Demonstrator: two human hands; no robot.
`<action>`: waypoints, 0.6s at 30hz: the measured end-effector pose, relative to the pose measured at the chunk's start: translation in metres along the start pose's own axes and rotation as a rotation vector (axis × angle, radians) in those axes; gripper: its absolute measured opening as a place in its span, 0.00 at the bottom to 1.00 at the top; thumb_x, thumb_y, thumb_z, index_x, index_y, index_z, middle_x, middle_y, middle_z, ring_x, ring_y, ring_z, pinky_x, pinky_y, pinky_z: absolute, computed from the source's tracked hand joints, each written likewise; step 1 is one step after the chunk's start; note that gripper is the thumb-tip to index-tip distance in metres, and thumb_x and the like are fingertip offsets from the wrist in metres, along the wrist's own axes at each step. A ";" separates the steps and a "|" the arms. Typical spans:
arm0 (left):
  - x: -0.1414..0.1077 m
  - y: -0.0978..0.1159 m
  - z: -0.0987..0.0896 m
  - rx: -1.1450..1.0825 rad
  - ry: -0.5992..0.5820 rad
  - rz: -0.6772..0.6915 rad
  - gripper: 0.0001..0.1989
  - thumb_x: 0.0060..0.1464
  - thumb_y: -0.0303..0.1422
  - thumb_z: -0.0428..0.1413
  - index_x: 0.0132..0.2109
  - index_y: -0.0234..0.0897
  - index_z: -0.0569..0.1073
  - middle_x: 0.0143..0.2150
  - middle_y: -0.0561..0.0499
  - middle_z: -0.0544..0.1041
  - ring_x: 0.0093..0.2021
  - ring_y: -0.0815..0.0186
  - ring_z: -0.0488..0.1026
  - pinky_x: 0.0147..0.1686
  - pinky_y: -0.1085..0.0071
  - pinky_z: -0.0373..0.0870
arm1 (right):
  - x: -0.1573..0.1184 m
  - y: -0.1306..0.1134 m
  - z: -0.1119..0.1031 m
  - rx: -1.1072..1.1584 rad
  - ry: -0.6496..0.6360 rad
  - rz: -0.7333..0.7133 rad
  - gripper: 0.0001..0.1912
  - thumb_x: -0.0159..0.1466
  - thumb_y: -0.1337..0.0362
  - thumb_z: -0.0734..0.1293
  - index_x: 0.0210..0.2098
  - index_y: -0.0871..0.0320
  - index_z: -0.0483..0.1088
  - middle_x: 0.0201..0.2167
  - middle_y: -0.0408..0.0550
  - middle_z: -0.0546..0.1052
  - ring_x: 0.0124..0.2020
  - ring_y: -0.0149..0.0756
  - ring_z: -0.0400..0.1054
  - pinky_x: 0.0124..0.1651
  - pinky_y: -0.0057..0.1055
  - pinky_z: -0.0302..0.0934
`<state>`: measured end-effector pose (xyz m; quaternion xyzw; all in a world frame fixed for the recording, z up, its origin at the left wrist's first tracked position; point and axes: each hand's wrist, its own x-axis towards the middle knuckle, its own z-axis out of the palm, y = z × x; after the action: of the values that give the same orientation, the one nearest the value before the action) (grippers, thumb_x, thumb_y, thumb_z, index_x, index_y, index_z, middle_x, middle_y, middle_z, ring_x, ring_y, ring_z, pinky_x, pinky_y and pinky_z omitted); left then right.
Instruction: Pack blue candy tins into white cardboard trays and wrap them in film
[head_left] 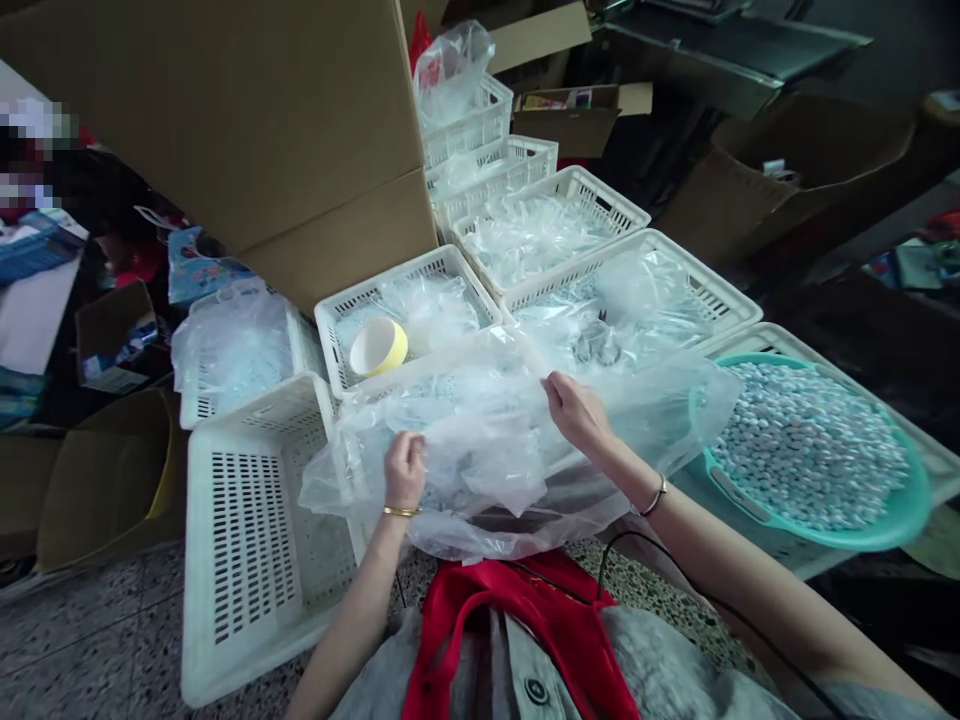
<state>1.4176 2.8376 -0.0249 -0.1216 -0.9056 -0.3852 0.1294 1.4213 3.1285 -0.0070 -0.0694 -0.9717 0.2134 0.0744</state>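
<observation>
My left hand [405, 470] is curled, its thumb pressed to the fingers on the near side of a large clear plastic bag [480, 455], and my right hand [576, 410] is clenched on the same bag further right, the film spread between my fists. The bag lies in front of me, across the near edges of the crates, its right end over the left rim of a turquoise basin [889, 535] heaped with small, shiny pale pieces [814, 440]. That basin stands on a pale crate [937, 465]. Just beyond my left hand, a white crate [324, 325] holds crinkled clear packets [442, 305], with a yellow cup [380, 347], white inside, near its near edge. Beyond my right hand, another crate [709, 272] carries more clear packets [649, 290]; a small dark-tipped tool [602, 318] lies towards its near edge, too blurred to name. Behind that, a third crate [612, 190] is filled with glossy packets [532, 235]. Beside my left forearm stands a slotted crate [255, 540]; past its far edge, a smaller crate [304, 340] is covered with filmy plastic [229, 335]. A tall cardboard box [322, 120] rises behind the cup's crate.
</observation>
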 end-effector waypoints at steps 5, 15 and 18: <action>0.024 0.012 -0.049 -0.187 0.387 -0.179 0.19 0.60 0.44 0.48 0.25 0.39 0.61 0.21 0.57 0.60 0.24 0.70 0.57 0.25 0.74 0.56 | 0.026 -0.066 -0.064 0.286 0.215 -0.196 0.15 0.71 0.57 0.52 0.30 0.54 0.60 0.25 0.46 0.68 0.27 0.36 0.60 0.30 0.32 0.45; 0.071 0.062 -0.107 -0.412 0.668 0.010 0.21 0.55 0.44 0.56 0.23 0.36 0.59 0.22 0.58 0.54 0.24 0.73 0.52 0.24 0.75 0.51 | 0.084 -0.140 -0.158 0.818 0.312 -0.510 0.21 0.69 0.45 0.54 0.30 0.54 0.59 0.23 0.40 0.57 0.22 0.28 0.59 0.23 0.26 0.56; 0.070 0.089 -0.124 -0.425 0.693 0.084 0.22 0.56 0.43 0.57 0.22 0.36 0.58 0.21 0.58 0.53 0.23 0.73 0.50 0.22 0.75 0.49 | 0.090 -0.141 -0.168 0.889 0.329 -0.484 0.19 0.68 0.48 0.58 0.27 0.53 0.55 0.23 0.40 0.58 0.22 0.28 0.58 0.21 0.26 0.57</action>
<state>1.3980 2.8156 0.1401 -0.0458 -0.7028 -0.5765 0.4143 1.3482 3.0849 0.2143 0.1623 -0.7513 0.5677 0.2949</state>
